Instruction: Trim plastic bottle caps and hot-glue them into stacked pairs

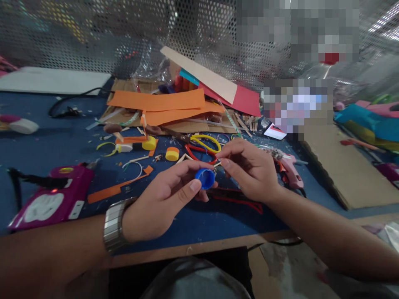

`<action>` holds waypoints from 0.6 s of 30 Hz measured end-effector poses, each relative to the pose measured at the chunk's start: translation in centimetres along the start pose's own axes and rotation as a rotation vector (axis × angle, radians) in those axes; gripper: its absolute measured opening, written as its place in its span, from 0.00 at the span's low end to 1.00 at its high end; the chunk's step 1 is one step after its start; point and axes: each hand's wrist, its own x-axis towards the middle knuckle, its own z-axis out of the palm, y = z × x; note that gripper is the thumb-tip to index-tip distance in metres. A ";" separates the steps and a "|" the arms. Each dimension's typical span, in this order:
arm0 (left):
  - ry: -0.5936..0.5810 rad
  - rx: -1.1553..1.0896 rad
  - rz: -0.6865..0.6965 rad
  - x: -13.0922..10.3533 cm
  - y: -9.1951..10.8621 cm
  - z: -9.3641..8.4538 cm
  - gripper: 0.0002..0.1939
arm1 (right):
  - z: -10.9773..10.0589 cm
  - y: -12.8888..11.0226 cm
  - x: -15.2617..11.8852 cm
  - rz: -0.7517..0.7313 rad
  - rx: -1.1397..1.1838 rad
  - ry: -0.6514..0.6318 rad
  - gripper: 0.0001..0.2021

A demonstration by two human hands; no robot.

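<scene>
A small blue bottle cap (205,179) is held between the thumb and fingers of my left hand (165,197), its hollow side facing me. Close to its right, my right hand (254,170) has thumb and forefinger pinched together. Something tiny may sit between those fingertips, but I cannot make it out. A small dull-coloured bit shows at the cap's upper right edge. Just beyond my hands lie scissors (204,146) with one yellow and one red handle loop. An orange and yellow cap (172,154) stands left of them on the blue table (224,224).
At left lies a purple glue gun-like tool (56,195) with a lit red light. A pink glue gun (291,172) lies at right, by a cardboard sheet (349,166). Orange paper strips (158,100) and scraps cover the back, before a perforated metal panel (118,37).
</scene>
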 end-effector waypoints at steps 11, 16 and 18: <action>-0.018 -0.032 -0.045 0.1 -0.2 0.3 0.16 | -0.3 -0.2 0.4 -0.268 -0.088 -0.129 0.06; -0.014 0.005 -0.003 0.2 0.0 0.4 0.13 | -0.3 -0.5 0.4 -0.243 -0.047 -0.113 0.03; -0.002 0.005 0.005 0.1 0.1 0.3 0.13 | -0.2 -0.6 0.5 -0.218 -0.049 -0.109 0.01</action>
